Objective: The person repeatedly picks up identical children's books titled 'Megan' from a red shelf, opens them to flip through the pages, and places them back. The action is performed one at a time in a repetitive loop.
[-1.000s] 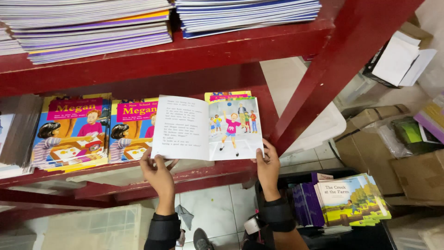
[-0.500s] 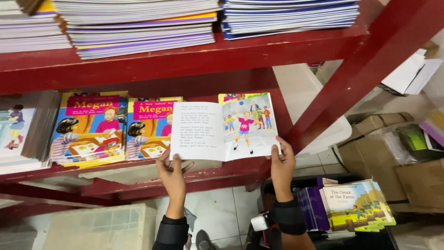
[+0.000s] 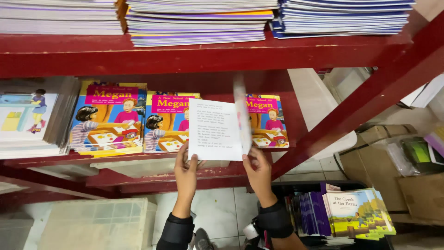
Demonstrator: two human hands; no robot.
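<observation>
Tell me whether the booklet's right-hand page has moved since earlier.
Yes. The illustrated page has swung up from flat toward the left, now edge-on and blurred against the red shelf.

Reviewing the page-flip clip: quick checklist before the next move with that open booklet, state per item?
1. Left hand on the open booklet, lower edge: ok.
2. Right hand at its lower right corner: ok.
3. Turning page settled: not ok, blurred and edge-on.
4. Left text page fully visible: ok.
5. Stacks of same-cover books on the red shelf sitting level: ok.
6. Page beneath the turning one undamaged: cannot tell, hidden.
</observation>
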